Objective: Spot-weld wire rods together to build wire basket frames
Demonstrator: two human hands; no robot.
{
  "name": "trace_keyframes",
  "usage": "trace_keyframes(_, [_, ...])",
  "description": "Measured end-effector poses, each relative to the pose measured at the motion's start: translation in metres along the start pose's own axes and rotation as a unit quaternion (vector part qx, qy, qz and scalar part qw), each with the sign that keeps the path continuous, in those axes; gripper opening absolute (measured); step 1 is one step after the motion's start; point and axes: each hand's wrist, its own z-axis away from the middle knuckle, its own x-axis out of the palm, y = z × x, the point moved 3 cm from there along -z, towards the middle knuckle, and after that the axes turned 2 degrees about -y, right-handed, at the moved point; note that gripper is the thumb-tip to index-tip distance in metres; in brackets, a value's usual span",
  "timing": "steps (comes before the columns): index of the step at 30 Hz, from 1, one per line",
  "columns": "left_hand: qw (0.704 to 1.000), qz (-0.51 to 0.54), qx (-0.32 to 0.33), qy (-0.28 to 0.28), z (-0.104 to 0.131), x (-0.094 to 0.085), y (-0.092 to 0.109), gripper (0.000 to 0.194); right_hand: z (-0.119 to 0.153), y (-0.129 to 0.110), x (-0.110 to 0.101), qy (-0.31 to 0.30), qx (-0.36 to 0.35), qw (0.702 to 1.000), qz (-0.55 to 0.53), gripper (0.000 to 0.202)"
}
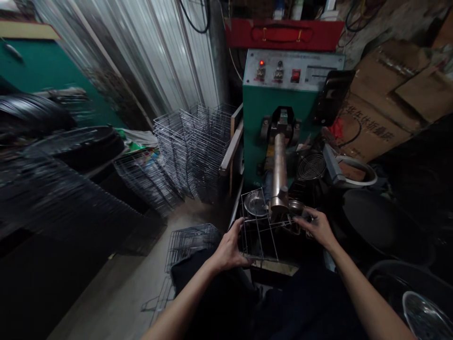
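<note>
Wire rack (259, 233), upright, under copper arm (279, 172)

Wire frame (258, 226) before machine (283, 118), stacked racks (194, 146) left (boxes (382, 108) right)

I can see dark Chinese characters printed in a row on the side of the big brown cardboard box (371, 127) to the right of the green machine (262, 132), but they are too blurry for me to read well. The grey panel (293, 70) on top of the machine has tiny print I cannot make out.
</note>
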Motion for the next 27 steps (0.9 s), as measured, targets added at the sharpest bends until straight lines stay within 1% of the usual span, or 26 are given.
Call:
trace_keyframes(6, [1.000,0.010,0.010,-0.009,-0.006,-0.002,0.007,0.121,-0.004,0.003,-0.003,0.006,-0.012,1.000,0.016,0.057])
trace_keyframes(12, [1.000,0.006,0.022,-0.007,-0.010,-0.001,0.003,0.119,-0.004,0.008,-0.004,0.000,-0.016,1.000,0.012,0.055])
trace_keyframes(15, [1.000,0.009,0.016,-0.009,-0.011,0.000,0.001,0.119,-0.005,0.011,-0.005,0.000,-0.010,1.000,0.012,0.054])
trace_keyframes(22, [1.000,0.017,0.012,-0.012,-0.017,-0.002,0.009,0.118,-0.008,0.014,-0.006,0.001,-0.005,1.000,0.013,0.054])
trace_keyframes(27, [1.000,0.002,0.012,-0.008,-0.017,-0.003,0.008,0.119,-0.009,0.010,-0.006,0.003,-0.003,1.000,0.008,0.055])
